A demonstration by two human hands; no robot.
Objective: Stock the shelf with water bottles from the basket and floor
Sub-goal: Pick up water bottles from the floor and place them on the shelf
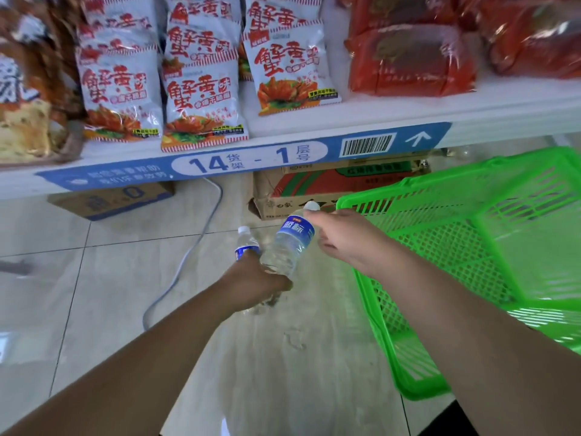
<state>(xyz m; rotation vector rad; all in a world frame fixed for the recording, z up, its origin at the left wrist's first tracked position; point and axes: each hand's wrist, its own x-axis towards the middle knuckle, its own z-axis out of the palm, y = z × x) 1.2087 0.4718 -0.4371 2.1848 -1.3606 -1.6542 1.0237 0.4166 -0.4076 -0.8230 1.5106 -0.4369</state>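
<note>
A blue-labelled water bottle [290,247] hangs tilted above the floor tiles [110,278]. The right hand [349,240] grips near its neck and the left hand [261,284] clasps its base. A second bottle [246,242] sits just behind. The green basket [456,240] looks emptied. The snack shelf [503,111] shows no bottles, so placing likely remains.
</note>
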